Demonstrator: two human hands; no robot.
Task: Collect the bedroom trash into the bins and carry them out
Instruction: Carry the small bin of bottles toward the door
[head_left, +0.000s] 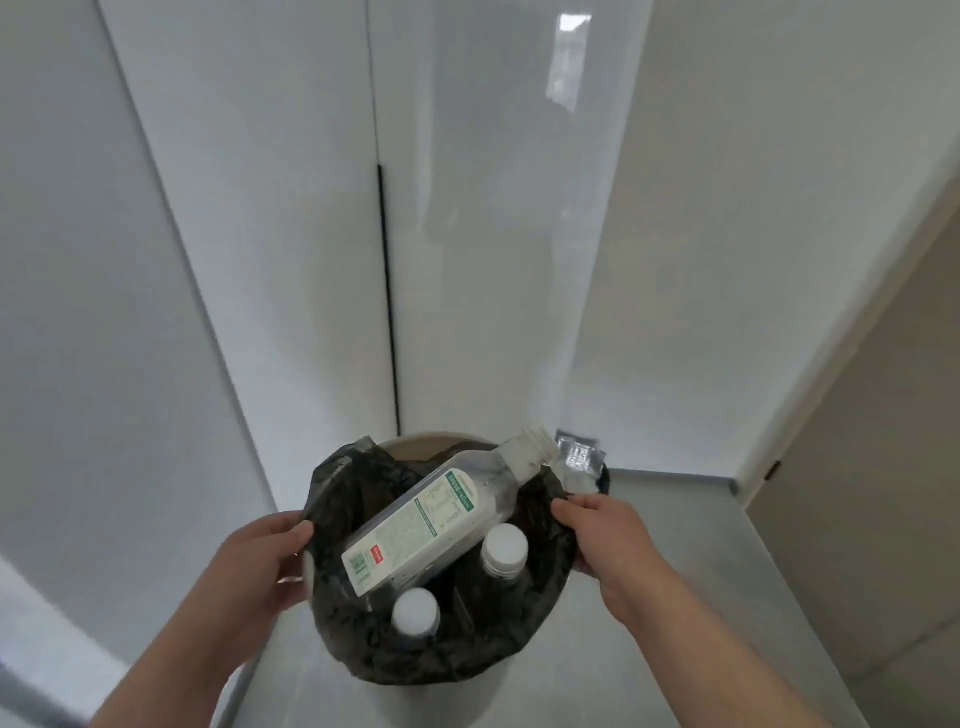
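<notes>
A round beige bin (415, 446) lined with a black bag (363, 488) is held up in front of me. My left hand (260, 561) grips its left rim and bag edge. My right hand (602, 535) grips the right rim. A large clear bottle with a green-and-white label (431, 519) lies slanted across the top, its capless neck pointing up right. Two smaller bottles with white caps, one at the front (414, 610) and one further right (504, 545), stand inside. A crinkled silver wrapper (576, 460) sticks out at the right rim.
Glossy white wardrobe doors (493, 234) with a black vertical handle strip (388, 301) stand straight ahead. A white wall (78, 312) is on the left. Grey floor (727, 571) stretches to the right, toward a beige door (857, 493).
</notes>
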